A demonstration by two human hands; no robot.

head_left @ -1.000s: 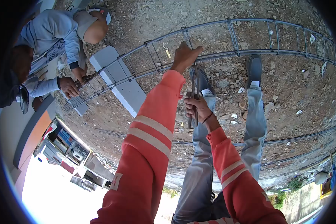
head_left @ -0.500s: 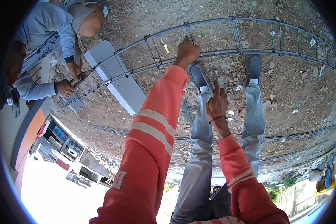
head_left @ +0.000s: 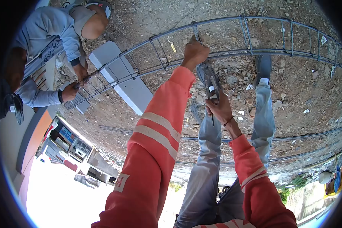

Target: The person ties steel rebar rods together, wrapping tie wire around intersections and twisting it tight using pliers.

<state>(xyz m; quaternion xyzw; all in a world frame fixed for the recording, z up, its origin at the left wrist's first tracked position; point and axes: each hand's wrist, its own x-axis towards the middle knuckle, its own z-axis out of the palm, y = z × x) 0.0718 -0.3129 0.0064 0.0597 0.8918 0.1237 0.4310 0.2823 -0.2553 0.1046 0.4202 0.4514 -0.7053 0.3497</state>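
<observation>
A long, narrow rebar cage [head_left: 250, 36], made of thin bars with cross ties, stretches across the view in front of my shoes. My left hand [head_left: 195, 52] is closed round one of its cross ties, near the lower long bar. Below it, my right hand [head_left: 221, 109] grips dark metal pliers [head_left: 212, 84], their head pointing up towards the cage. The pliers are apart from the cage and overlap my left shoe in the view. Part of their handles is hidden by my fingers.
At the left, a co-worker [head_left: 49, 26] in a grey-blue top bends over the cage's end with both hands on it. A grey block [head_left: 119, 76] lies under the cage. Rubble covers the ground [head_left: 167, 102], and long bars [head_left: 292, 136] lie behind my feet.
My right hand has turned the pliers, showing their side more fully. My left hand stays on the cross tie. The co-worker's hands have shifted slightly along the cage.
</observation>
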